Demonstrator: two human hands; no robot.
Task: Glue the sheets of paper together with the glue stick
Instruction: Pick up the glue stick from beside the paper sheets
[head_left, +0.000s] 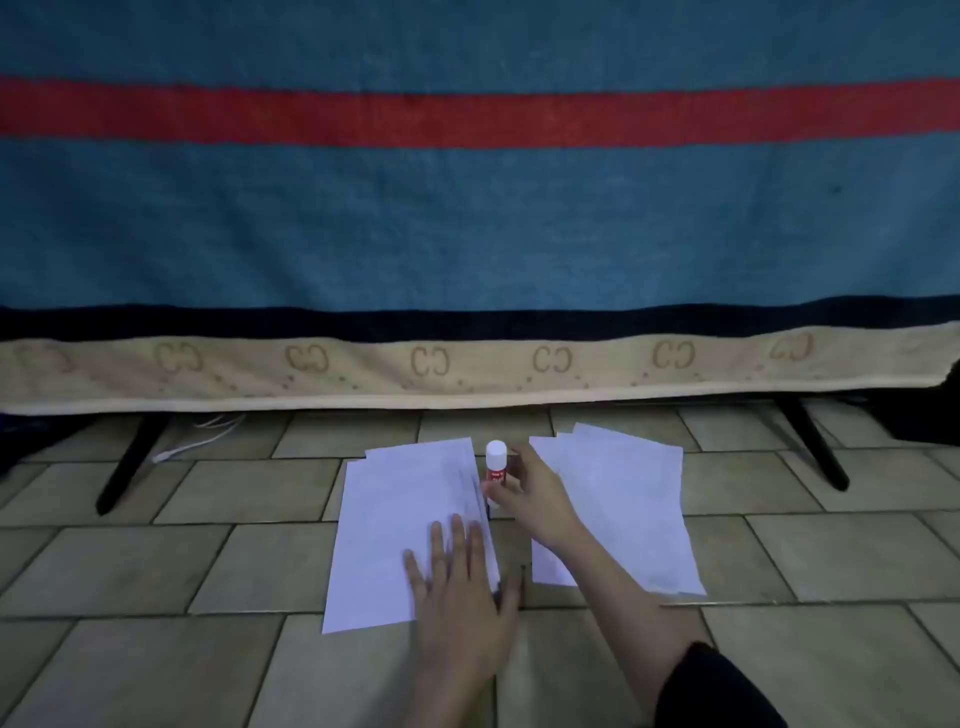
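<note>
White-capped glue stick (495, 464) upright against right fingers (497, 492).

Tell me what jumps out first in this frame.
A blue blanket with a red stripe fills the upper half. Below it, on the tiled floor, a white-capped glue stick stands upright between two paper stacks. The right hand closes on the stick; the left hand lies flat on the left stack.

Dim tiled floor (156, 561) beneath a striped blue blanket (467, 234) over black legs (130, 462).
</note>
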